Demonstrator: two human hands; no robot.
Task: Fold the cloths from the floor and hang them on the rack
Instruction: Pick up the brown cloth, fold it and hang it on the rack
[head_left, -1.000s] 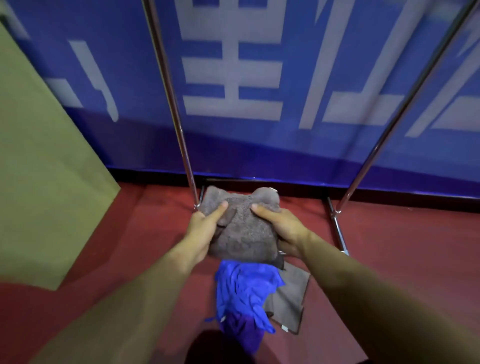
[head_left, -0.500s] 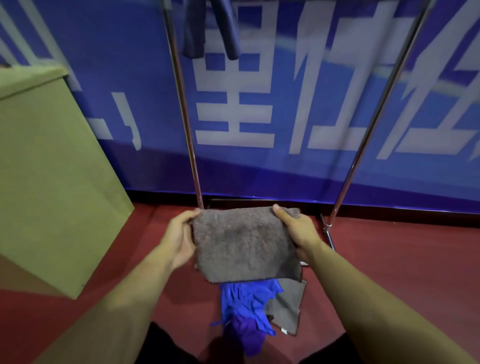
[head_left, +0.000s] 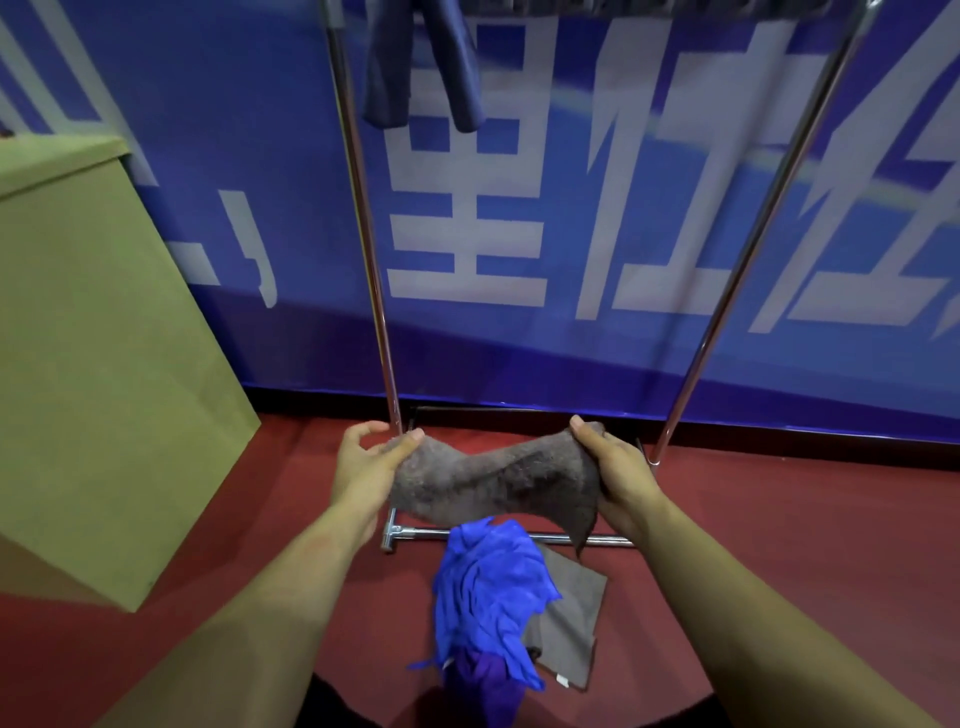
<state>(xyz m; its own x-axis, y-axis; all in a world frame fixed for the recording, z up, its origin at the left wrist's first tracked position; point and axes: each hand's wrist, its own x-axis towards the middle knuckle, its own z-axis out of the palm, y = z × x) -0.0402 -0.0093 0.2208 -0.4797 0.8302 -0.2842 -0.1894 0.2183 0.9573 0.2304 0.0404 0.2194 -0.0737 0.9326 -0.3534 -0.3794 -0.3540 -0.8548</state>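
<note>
Cloths first, by my count: four in sight. One grey-brown towel (head_left: 493, 480) is stretched between my hands, its long axis running left to right, the middle sagging and a loose corner drooping by my right wrist. My left hand (head_left: 363, 462) pinches its left end between thumb and fingers; my right hand (head_left: 615, 475) grips the right end with curled fingers. Below it on the red floor (head_left: 805, 545) lie two more: a crumpled blue cloth (head_left: 488, 587) heaped partly over a flat grey cloth (head_left: 571, 623). One dark blue cloth (head_left: 421, 62) hangs from the top of the rack (head_left: 727, 291), whose two metal uprights rise beyond the towel. One green box (head_left: 98, 364) stands at my left, against the blue banner (head_left: 519, 223).
</note>
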